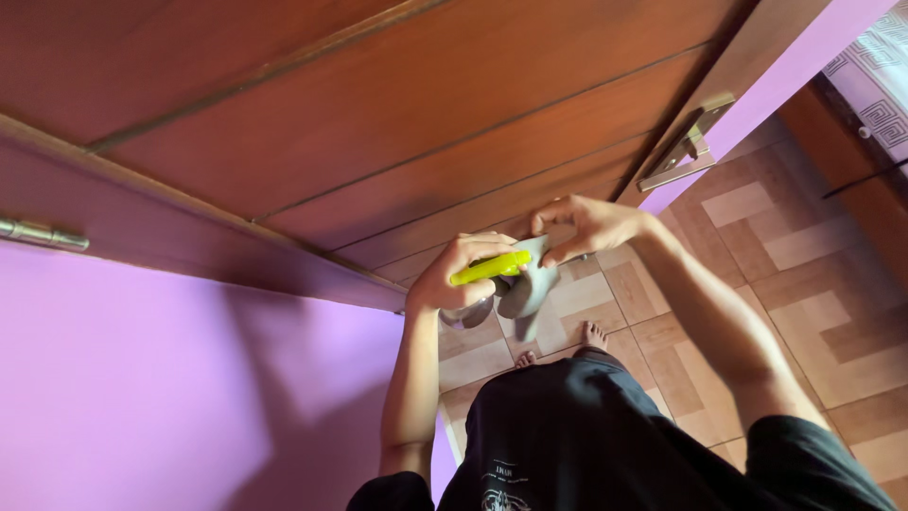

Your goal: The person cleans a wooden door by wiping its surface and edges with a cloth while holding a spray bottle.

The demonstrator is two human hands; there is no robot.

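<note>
Centre of frame, I see a yellow-green tool handle [490, 268] clamped in my left hand [461, 274], grip closed tight around it, its tip seemingly at a grey metal fitting [526, 284]. My right hand [584, 225] pinches that fitting's top, probably steadying it. Above hangs the wooden door [397, 123] with its lever handle [683, 147]; tiled floor [832, 312] lower right.
</note>
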